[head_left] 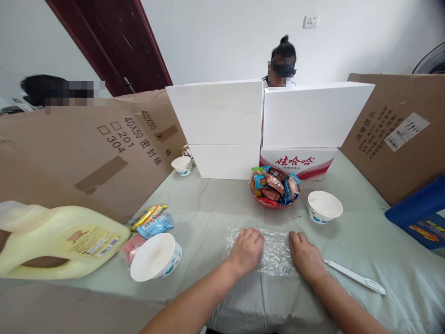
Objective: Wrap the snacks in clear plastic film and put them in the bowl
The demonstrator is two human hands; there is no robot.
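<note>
A crumpled sheet of clear plastic [276, 255] lies spread on the cloth in front of me; whether it is a bag I cannot tell. My left hand [246, 252] rests on its left part, fingers bent and closed on the plastic. At its right edge, my right hand [308, 255] has its fingers curled together on the film. Beside the right wrist lies a slim white plastic utensil [358, 277], its far end partly hidden. Beyond the hands stands a red bowl [273, 204] heaped with wrapped snacks [274, 183]. To its right is a white paper bowl [324, 208].
White boxes [225, 116] form a wall at the back, with a person [283, 62] behind. Cardboard panels [104, 148] flank both sides. At left are a yellow jug [66, 243], a paper bowl [156, 260] and snack packets [155, 226]. A blue container [420, 213] lies right.
</note>
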